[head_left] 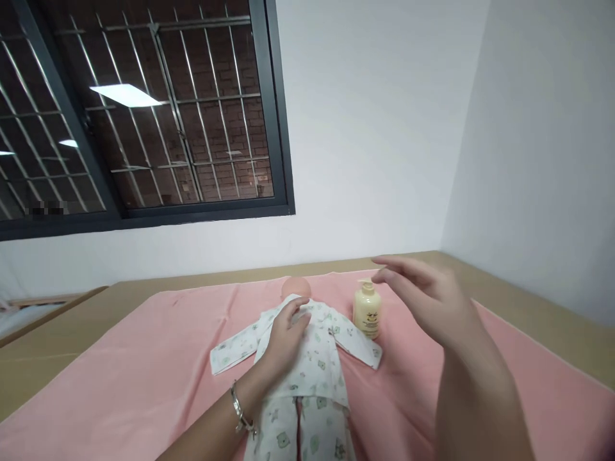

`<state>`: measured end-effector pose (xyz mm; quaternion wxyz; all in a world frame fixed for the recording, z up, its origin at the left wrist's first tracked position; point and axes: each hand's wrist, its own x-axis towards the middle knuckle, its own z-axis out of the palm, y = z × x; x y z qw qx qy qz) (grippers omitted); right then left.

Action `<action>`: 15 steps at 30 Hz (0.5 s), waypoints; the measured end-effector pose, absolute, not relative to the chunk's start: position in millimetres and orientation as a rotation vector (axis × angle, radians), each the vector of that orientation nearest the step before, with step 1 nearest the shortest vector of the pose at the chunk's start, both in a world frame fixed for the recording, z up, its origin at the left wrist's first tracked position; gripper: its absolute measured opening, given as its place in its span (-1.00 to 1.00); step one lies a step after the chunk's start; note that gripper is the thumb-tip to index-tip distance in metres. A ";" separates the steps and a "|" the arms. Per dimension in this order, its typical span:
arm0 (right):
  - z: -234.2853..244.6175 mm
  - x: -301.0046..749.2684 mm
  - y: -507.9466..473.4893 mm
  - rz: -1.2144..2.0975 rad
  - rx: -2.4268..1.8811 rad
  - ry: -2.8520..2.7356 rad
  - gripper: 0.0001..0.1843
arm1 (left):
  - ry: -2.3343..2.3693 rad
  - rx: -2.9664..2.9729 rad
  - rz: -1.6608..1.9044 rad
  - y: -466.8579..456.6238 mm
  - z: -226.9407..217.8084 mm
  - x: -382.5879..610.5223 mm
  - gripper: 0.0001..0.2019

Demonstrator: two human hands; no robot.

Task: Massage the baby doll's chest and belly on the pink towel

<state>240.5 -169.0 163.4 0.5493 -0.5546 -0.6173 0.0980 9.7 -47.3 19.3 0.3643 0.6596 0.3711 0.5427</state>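
A baby doll (296, 287) lies on its back, dressed in a white long-sleeved top (319, 362) and matching trousers (316, 430) with a small green print. My left hand (288, 330) rests on the chest of the top, fingers stretched out and holding nothing. A pale yellow pump bottle (367, 310) stands upright beside the doll's sleeve on the right. My right hand (425, 294) is raised just right of the bottle, its fingers bent and apart near the pump head. Whether the fingertips touch the pump cannot be made out.
A pink cloth (192, 339) with a few creases covers most of the tan table (519, 296). White walls (375, 128) stand behind and to the right. A dark-framed window (283, 128) with metal bars is at the back left.
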 end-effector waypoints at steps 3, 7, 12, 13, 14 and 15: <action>167.4 244.8 -144.6 0.333 -1.427 -1.482 -0.59 | 0.684 1.346 1.204 -54.3 39.4 43.1 -0.72; 147.9 248.5 -109.3 0.458 -1.620 -1.617 -0.44 | 0.421 0.884 0.860 -44.0 56.0 81.2 -0.49; 126.7 245.0 -85.3 0.385 -1.858 -1.779 -0.34 | 0.432 0.563 0.868 -25.4 61.0 106.9 -0.37; 124.8 243.3 -82.6 0.323 -1.919 -1.821 -0.34 | 0.438 0.531 0.880 -23.2 61.5 109.9 -0.36; 123.5 241.6 -80.5 0.255 -1.981 -1.858 -0.35 | 0.439 0.512 0.892 -21.6 62.0 112.6 -0.34; 122.6 239.9 -78.6 0.190 -2.037 -1.890 -0.38 | 0.435 0.505 0.898 -20.4 62.5 115.2 -0.32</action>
